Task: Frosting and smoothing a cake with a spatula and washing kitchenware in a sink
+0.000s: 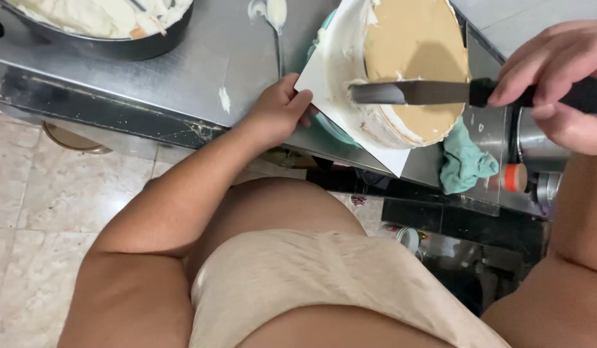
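A round tan cake (414, 58) with white frosting on its side stands on a square white board (382, 154) at the edge of a steel counter (202, 64). My left hand (279, 109) grips the near corner of the board. My right hand (559, 80) holds a black-handled palette knife (408, 92), its flat blade lying across the cake's frosted rim. Beneath the board a teal turntable (334, 129) partly shows.
A dark bowl of white frosting (112, 22) sits at the counter's far left. A spoon (276, 16) with frosting lies near it. A teal cloth (463, 161) hangs at the counter edge beside steel containers (537, 151). Tiled floor lies below left.
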